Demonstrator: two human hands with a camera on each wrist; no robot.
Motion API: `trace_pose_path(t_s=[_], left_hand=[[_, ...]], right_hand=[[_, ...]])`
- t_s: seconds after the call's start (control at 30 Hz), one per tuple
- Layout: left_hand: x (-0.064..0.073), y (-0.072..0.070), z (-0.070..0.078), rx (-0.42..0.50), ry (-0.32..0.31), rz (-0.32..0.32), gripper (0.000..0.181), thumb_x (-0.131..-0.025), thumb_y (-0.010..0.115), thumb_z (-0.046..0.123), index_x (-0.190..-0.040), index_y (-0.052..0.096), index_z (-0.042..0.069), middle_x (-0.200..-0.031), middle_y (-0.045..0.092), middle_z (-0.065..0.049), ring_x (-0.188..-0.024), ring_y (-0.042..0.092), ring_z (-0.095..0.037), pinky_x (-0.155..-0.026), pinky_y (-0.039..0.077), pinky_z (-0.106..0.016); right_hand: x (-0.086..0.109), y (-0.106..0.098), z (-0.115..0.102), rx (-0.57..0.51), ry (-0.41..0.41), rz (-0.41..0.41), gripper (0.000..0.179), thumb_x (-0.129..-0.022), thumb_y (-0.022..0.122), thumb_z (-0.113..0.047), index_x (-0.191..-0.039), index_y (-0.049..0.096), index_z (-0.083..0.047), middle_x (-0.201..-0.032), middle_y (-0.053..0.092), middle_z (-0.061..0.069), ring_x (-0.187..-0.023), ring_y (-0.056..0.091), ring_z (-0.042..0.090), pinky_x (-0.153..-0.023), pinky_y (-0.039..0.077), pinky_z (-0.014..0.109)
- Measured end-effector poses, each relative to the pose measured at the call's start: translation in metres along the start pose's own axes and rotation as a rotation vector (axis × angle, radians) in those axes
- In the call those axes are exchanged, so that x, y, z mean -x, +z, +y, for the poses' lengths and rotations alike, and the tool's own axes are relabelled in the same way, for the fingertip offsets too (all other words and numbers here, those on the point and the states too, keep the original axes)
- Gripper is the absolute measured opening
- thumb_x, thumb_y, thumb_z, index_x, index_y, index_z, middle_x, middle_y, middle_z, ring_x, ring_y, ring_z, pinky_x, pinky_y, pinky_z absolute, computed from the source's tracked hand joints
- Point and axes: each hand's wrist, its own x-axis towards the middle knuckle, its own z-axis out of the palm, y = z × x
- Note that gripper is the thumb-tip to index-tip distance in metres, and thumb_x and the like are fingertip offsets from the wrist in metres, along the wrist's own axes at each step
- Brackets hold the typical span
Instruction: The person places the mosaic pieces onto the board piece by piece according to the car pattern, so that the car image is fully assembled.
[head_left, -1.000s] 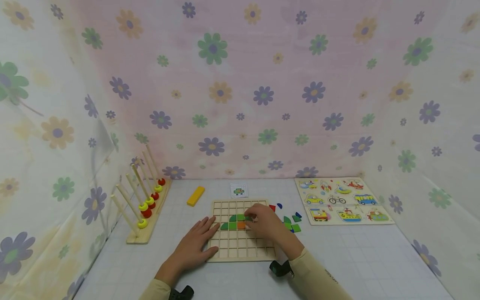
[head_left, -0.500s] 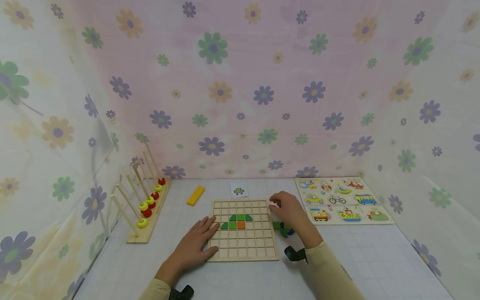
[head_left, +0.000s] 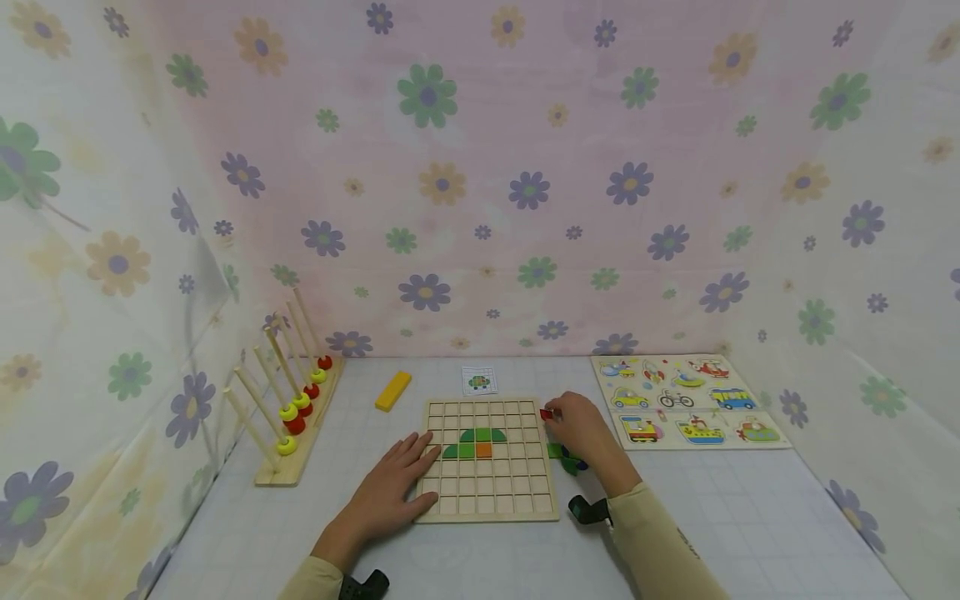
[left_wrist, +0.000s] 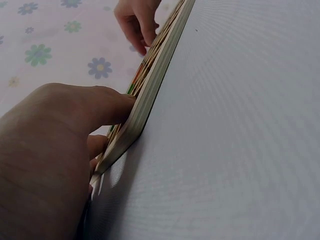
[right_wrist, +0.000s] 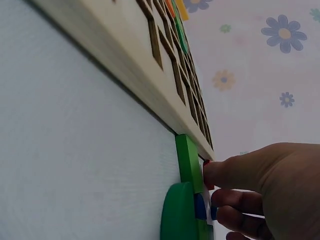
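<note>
the left hand (head_left: 393, 483) rests with straight, spread fingers on the left edge of a square wooden grid board (head_left: 491, 493), the thumb lying over the board's near part of that edge. the right hand (head_left: 581, 429) is just beyond the board's upper right side, its thumb and fingertips pinching a small red piece (head_left: 546, 414) next to the rim; whether that piece is lifted or lies on the table cannot be told. six pieces sit in the cells of the board in two rows: in the upper one a green square (head_left: 482, 434) between two dark green rounded pieces (head_left: 498, 435), in the lower one another dark green rounded piece, a second green square and an orange square (head_left: 483, 450). below the right hand, loose green and blue pieces (head_left: 572, 462) lie in a cluster just beside the board, partly hidden by the hand. past the far rim lies a small card (head_left: 479, 380) with a green and orange figure printed on it, and to its left a yellow block (head_left: 393, 392). farther left stands a peg rack (head_left: 311, 433) with red and yellow beads on its upright rods. at the far right lies a picture board (head_left: 678, 404) showing vehicles.
</note>
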Motion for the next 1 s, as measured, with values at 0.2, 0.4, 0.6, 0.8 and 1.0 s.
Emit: trace_pose_path(t_s=[0.2, 0.4, 0.6, 0.8, 1.0], left_hand=[[0.0005, -0.0009, 0.0003, 0.001, 0.007, 0.007, 0.073, -0.104, 0.065, 0.048, -0.163, 0.05, 0.007, -0.174, 0.034, -0.015, -0.161, 0.027, -0.041, -0.13, 0.023, -0.058], [0.0007, -0.0007, -0.0003, -0.004, 0.008, 0.007, 0.074, -0.104, 0.065, 0.047, -0.164, 0.049, 0.007, -0.174, 0.035, -0.014, -0.161, 0.028, -0.041, -0.13, 0.023, -0.058], [0.0009, -0.0012, 0.0002, -0.002, 0.006, 0.004, 0.074, -0.104, 0.065, 0.047, -0.163, 0.049, 0.007, -0.174, 0.035, -0.015, -0.161, 0.027, -0.041, -0.13, 0.023, -0.058], [0.0005, -0.0014, 0.0009, -0.01, 0.002, -0.001, 0.074, -0.104, 0.064, 0.047, -0.164, 0.049, 0.007, -0.174, 0.035, -0.015, -0.161, 0.028, -0.041, -0.13, 0.023, -0.057], [0.0003, -0.0015, 0.0015, -0.005, 0.001, 0.002, 0.073, -0.104, 0.065, 0.047, -0.164, 0.049, 0.007, -0.174, 0.035, -0.015, -0.161, 0.028, -0.041, -0.13, 0.024, -0.058]], right_hand=[[-0.001, -0.0019, 0.0031, 0.031, 0.011, -0.038, 0.019, -0.095, 0.08, -0.004, -0.113, 0.083, -0.008, -0.097, 0.069, 0.005, -0.092, 0.064, 0.025, -0.088, 0.058, 0.048], [0.0009, -0.0061, 0.0043, 0.007, 0.022, -0.036, 0.036, -0.095, 0.072, 0.004, -0.128, 0.076, -0.009, -0.097, 0.067, 0.005, -0.089, 0.06, 0.024, -0.085, 0.058, 0.047], [0.0014, -0.0044, 0.0055, 0.015, 0.023, -0.011, 0.019, -0.097, 0.083, -0.015, -0.111, 0.078, -0.003, -0.086, 0.062, 0.002, -0.078, 0.054, 0.019, -0.073, 0.054, 0.04], [0.0016, -0.0035, 0.0061, 0.051, 0.023, -0.045, 0.009, -0.095, 0.085, -0.014, -0.103, 0.081, -0.011, -0.092, 0.067, 0.002, -0.087, 0.061, 0.022, -0.083, 0.057, 0.044], [0.0017, -0.0062, 0.0057, 0.061, 0.027, -0.071, 0.019, -0.095, 0.083, -0.012, -0.113, 0.082, -0.01, -0.1, 0.07, 0.005, -0.095, 0.064, 0.026, -0.089, 0.058, 0.049]])
